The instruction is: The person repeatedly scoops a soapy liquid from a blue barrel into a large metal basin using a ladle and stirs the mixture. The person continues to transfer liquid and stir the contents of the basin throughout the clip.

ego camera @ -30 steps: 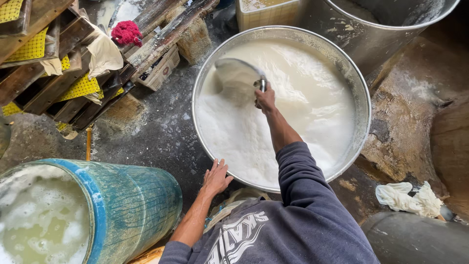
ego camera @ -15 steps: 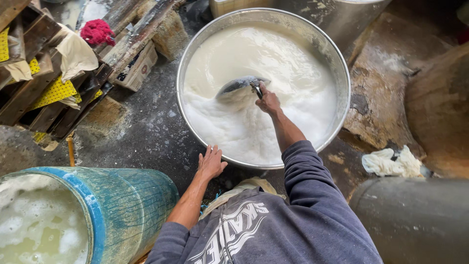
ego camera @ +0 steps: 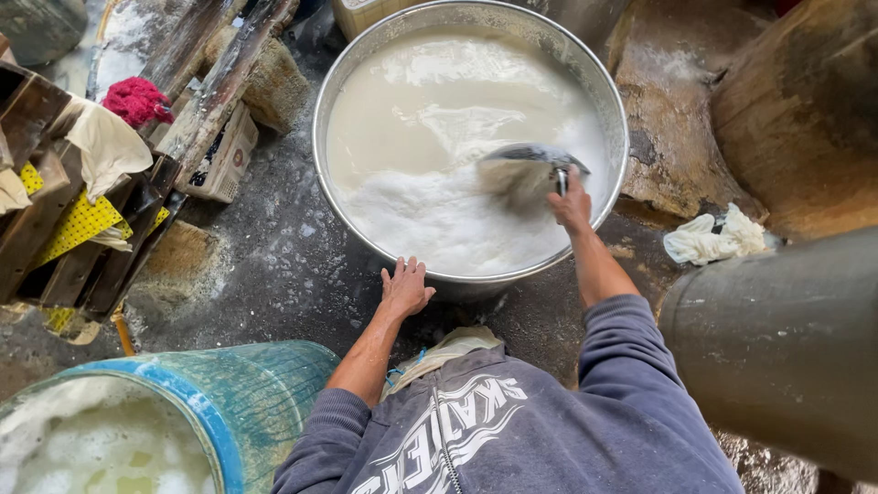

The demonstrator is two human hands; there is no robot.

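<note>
A wide metal basin (ego camera: 613, 110) full of white, foamy liquid (ego camera: 430, 128) stands on the wet floor in front of me. My right hand (ego camera: 572, 206) grips the handle of a metal scoop (ego camera: 521, 169), whose bowl is dipped in the liquid near the basin's right side. My left hand (ego camera: 404, 288) rests flat with fingers spread against the basin's near rim, holding nothing. My grey sweatshirt sleeves fill the lower middle of the view.
A blue barrel (ego camera: 238, 402) with frothy liquid stands at lower left. Wooden crates (ego camera: 55, 210) with yellow mesh, cloths and a red rag (ego camera: 137, 99) lie at left. A white rag (ego camera: 713, 240) and a grey drum (ego camera: 786, 338) are at right.
The scoop and my right hand have swept from the basin's left-middle across to its right side. My left hand has stayed on the near rim.
</note>
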